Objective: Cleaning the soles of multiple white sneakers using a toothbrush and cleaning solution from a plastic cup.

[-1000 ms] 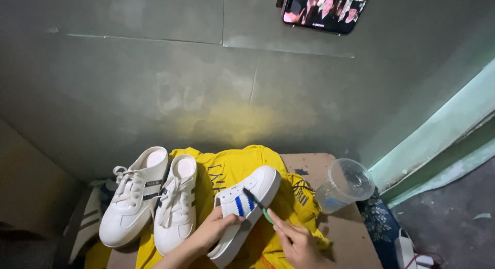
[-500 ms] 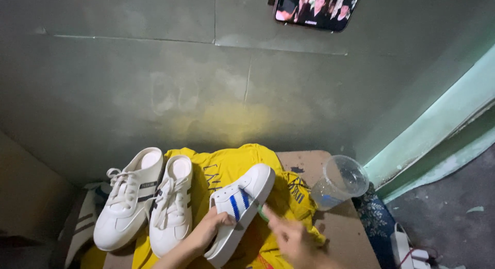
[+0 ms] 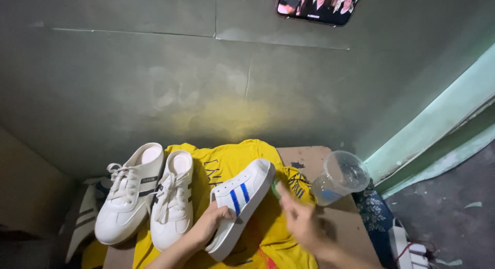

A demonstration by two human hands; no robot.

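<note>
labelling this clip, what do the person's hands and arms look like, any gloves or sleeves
Both are bare: no gloves, and no sleeve reaches the visible forearms. The left hand shows no ring, watch or band. The right hand is motion-blurred, so small details such as rings cannot be told.

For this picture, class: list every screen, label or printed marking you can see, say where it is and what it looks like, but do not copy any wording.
Phone screen: top edge, on the wall, dark rectangle, lit picture of people.
Yellow cloth: under the shoes, dark lettering.
White slip-on shoes: left, small dark side labels.
</note>
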